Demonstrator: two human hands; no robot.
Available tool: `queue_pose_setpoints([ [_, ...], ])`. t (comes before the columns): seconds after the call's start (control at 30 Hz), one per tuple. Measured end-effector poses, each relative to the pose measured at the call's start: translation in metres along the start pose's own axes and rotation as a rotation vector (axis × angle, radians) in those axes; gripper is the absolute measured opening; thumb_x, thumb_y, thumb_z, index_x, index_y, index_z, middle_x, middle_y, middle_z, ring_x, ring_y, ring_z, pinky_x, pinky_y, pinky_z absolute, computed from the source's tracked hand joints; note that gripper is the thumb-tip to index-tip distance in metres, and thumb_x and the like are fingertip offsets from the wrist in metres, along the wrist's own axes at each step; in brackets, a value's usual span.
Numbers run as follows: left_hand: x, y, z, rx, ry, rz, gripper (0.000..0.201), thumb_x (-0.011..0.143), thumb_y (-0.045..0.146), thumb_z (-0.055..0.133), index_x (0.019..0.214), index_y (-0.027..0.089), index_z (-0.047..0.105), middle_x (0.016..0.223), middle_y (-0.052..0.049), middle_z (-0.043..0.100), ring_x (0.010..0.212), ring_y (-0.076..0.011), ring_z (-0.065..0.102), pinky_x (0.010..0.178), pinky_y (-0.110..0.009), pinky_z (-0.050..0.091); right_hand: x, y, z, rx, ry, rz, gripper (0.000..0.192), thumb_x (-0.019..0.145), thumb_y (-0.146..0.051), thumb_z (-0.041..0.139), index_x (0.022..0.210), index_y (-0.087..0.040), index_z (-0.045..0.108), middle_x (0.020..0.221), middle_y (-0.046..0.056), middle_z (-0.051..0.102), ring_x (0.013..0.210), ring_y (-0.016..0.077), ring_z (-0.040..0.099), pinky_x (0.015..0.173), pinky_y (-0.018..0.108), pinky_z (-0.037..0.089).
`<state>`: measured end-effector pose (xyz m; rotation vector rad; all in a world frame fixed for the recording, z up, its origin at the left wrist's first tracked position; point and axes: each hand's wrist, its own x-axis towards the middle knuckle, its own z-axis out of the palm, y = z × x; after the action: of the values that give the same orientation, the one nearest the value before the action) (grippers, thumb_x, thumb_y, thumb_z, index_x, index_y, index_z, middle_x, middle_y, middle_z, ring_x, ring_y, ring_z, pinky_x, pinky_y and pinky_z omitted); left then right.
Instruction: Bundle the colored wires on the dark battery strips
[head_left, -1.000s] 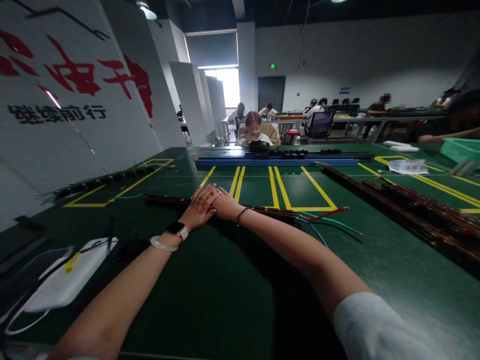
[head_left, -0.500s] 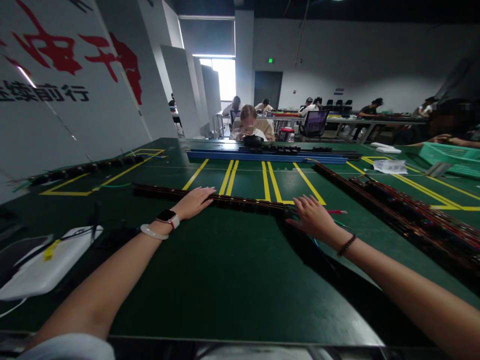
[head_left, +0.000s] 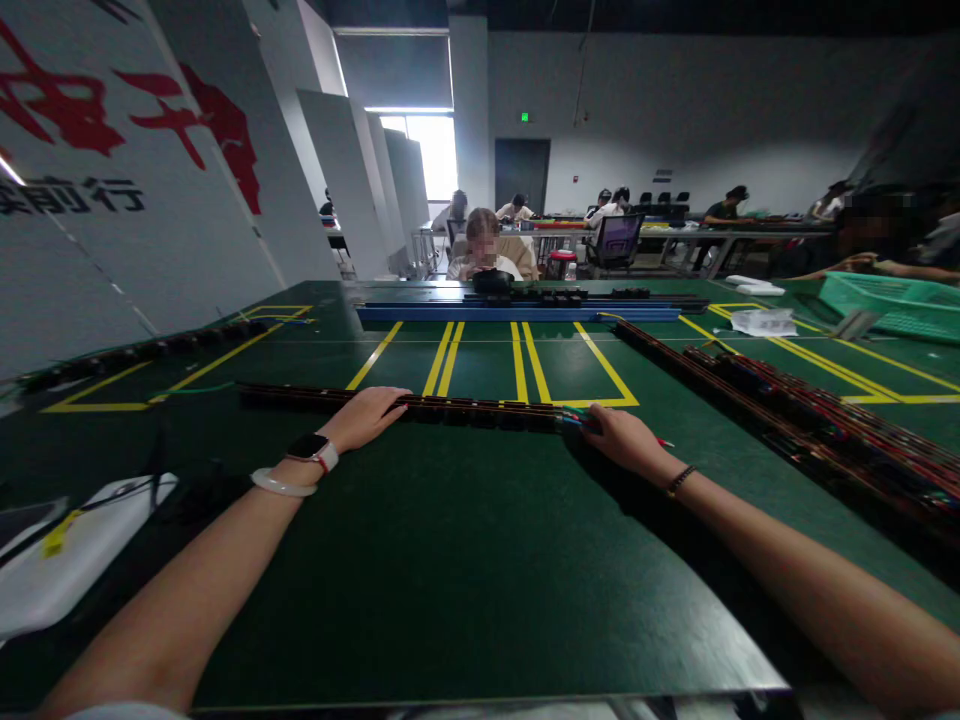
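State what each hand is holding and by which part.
The left hand lies flat on the middle of the long dark wire harness strip; the right hand covers its right end, at the coloured wires. Neither visibly grips.

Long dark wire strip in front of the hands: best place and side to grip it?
Grip the long dark strip at two spread points from its near side; it lies flat, thin and likely floppy. Left hand already rests mid-strip, right hand at the wire end.

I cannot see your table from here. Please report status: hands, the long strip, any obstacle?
Left hand flat on long dark strip. Right hand at strip's right end, over coloured wires; grip unclear. Green table between arms.
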<state>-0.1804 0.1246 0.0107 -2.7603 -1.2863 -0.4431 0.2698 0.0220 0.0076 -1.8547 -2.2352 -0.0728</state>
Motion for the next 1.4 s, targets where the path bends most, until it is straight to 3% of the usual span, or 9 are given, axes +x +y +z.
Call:
queue_pose_setpoints([
  [0.1, -0.003, -0.001, -0.004, -0.016, 0.021, -0.065, 0.051, 0.092, 0.05, 0.029, 0.117, 0.015, 0.055, 0.117, -0.011, 0.061, 0.11, -0.0241, 0.054, 0.099, -0.04, 0.038, 0.005, -0.009, -0.003, 0.19, -0.109, -0.025, 0.018, 0.086, -0.033, 0.053, 0.085, -0.015, 0.056, 0.075, 0.005, 0.06, 0.062, 0.0146, 0.053, 0.055, 0.023, 0.033],
  [0.27, -0.01, -0.008, -0.009, -0.049, 0.15, -0.202, 0.047, 0.093, 0.046, 0.026, 0.115, 0.016, 0.055, 0.118, -0.011, 0.06, 0.113, -0.0242, 0.053, 0.1, -0.04, 0.036, 0.013, -0.039, 0.003, 0.525, -0.175, -0.076, 0.033, 0.084, -0.048, 0.054, 0.08, -0.015, 0.054, 0.072, 0.001, 0.054, 0.06, 0.0117, 0.045, 0.052, 0.023, 0.03],
  [0.43, -0.011, 0.001, -0.013, -0.083, 0.199, -0.196, 0.044, 0.094, 0.043, 0.028, 0.112, 0.016, 0.057, 0.118, -0.01, 0.061, 0.114, -0.0224, 0.052, 0.102, -0.039, 0.034, 0.022, -0.075, 0.008, 0.861, -0.376, -0.058, 0.042, 0.081, -0.056, 0.056, 0.09, -0.015, 0.053, 0.065, -0.005, 0.045, 0.051, 0.0071, 0.037, 0.044, 0.02, 0.025],
  [0.6, -0.005, 0.035, -0.022, -0.162, 0.209, -0.157, 0.039, 0.094, 0.04, 0.032, 0.109, 0.016, 0.059, 0.115, -0.009, 0.062, 0.112, -0.0211, 0.054, 0.1, -0.038, 0.036, 0.035, -0.097, 0.011, 1.046, -0.525, -0.148, 0.044, 0.078, -0.057, 0.06, 0.094, -0.017, 0.052, 0.062, -0.008, 0.04, 0.045, 0.0044, 0.031, 0.038, 0.017, 0.021],
  [0.77, 0.006, 0.108, -0.029, -0.36, 0.273, -0.017, 0.033, 0.094, 0.035, 0.034, 0.109, 0.019, 0.058, 0.113, -0.008, 0.062, 0.111, -0.0193, 0.053, 0.1, -0.036, 0.036, 0.049, -0.112, 0.018, 1.03, -0.582, -0.168, 0.042, 0.076, -0.056, 0.063, 0.087, -0.017, 0.051, 0.058, -0.009, 0.041, 0.042, 0.0039, 0.035, 0.036, 0.016, 0.024],
  [0.9, 0.007, 0.184, -0.033, -0.703, 0.097, 0.015, 0.034, 0.094, 0.038, 0.035, 0.085, 0.016, 0.059, 0.087, -0.006, 0.062, 0.086, -0.0154, 0.058, 0.082, -0.028, 0.043, 0.051, -0.112, 0.015, 1.153, -0.794, -0.174, 0.039, 0.073, -0.047, 0.069, 0.086, -0.014, 0.051, 0.067, -0.003, 0.057, 0.051, 0.0079, 0.053, 0.047, 0.019, 0.041],
  [1.03, 0.005, 0.235, -0.032, -1.117, -0.301, -0.034, 0.042, 0.094, 0.044, 0.032, 0.077, 0.015, 0.057, 0.073, -0.003, 0.059, 0.067, -0.0113, 0.057, 0.064, -0.023, 0.044, 0.046, -0.102, 0.003, 1.078, -0.891, -0.092, 0.023, 0.072, -0.03, 0.068, 0.075, -0.012, 0.055, 0.061, -0.002, 0.058, 0.051, 0.0075, 0.052, 0.046, 0.018, 0.039],
  [1.2, 0.007, 0.241, -0.012, -1.414, -0.61, -0.152, 0.047, 0.091, 0.053, 0.034, 0.074, 0.013, 0.055, 0.069, -0.005, 0.062, 0.055, -0.0113, 0.058, 0.049, -0.021, 0.04, 0.043, -0.1, 0.0, 1.052, -0.943, 0.002, 0.015, 0.076, -0.023, 0.059, 0.066, -0.013, 0.055, 0.05, -0.006, 0.051, 0.043, 0.0056, 0.044, 0.039, 0.017, 0.031],
  [1.4, 0.0, 0.222, 0.004, -1.727, -0.72, -0.372, 0.053, 0.087, 0.061, 0.035, 0.075, 0.013, 0.054, 0.072, -0.01, 0.067, 0.062, -0.0174, 0.065, 0.061, -0.029, 0.049, 0.04, -0.099, 0.008, 1.224, -0.991, -0.009, 0.014, 0.081, -0.025, 0.055, 0.071, -0.014, 0.052, 0.054, -0.006, 0.052, 0.042, 0.0047, 0.043, 0.038, 0.016, 0.031],
])
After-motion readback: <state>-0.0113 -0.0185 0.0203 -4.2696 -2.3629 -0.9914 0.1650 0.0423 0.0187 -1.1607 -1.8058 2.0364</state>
